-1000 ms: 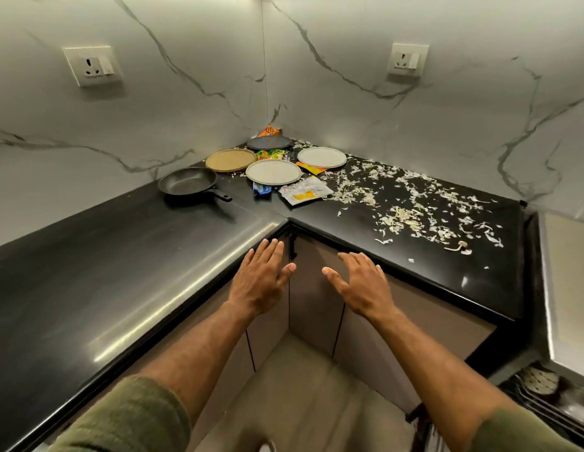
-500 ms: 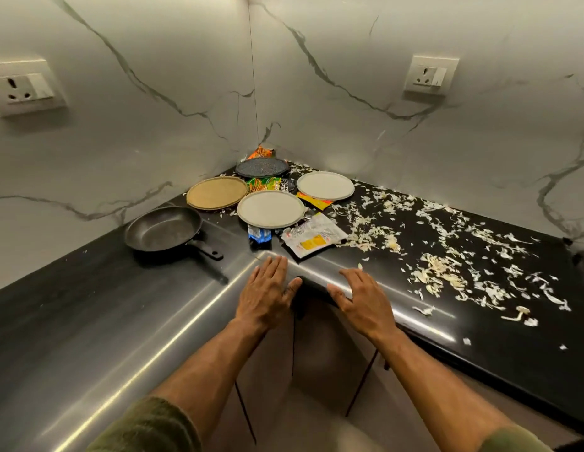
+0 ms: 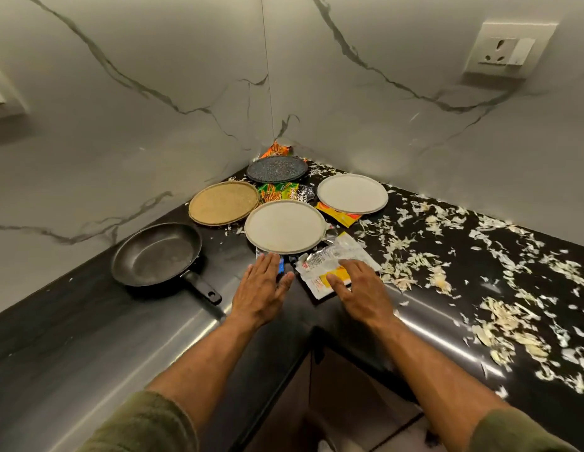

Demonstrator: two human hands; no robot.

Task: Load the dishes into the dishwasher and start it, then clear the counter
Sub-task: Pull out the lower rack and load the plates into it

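Note:
Four plates lie in the corner of the black counter (image 3: 88,353): a near white plate (image 3: 285,227), a far white plate (image 3: 352,193), a tan plate (image 3: 224,202) and a dark speckled plate (image 3: 276,169). A black frying pan (image 3: 156,254) sits to their left, handle pointing at me. My left hand (image 3: 262,288) reaches flat over the counter, fingertips just short of the near white plate and over a blue wrapper (image 3: 280,264). With straight fingers, my right hand (image 3: 359,288) lies over a white and yellow packet (image 3: 326,262). Both hands hold nothing.
Crumpled snack wrappers (image 3: 284,190) lie between the plates, and an orange one (image 3: 277,148) sits in the very corner. Shredded vegetable scraps (image 3: 447,262) are strewn across the right counter. A wall socket (image 3: 509,48) is at the upper right. Cabinet doors (image 3: 349,380) stand below the counter corner.
Both hands have moved forward from the counter's front edge onto the counter, up to the near white plate and the packet. The view has come closer to the corner.

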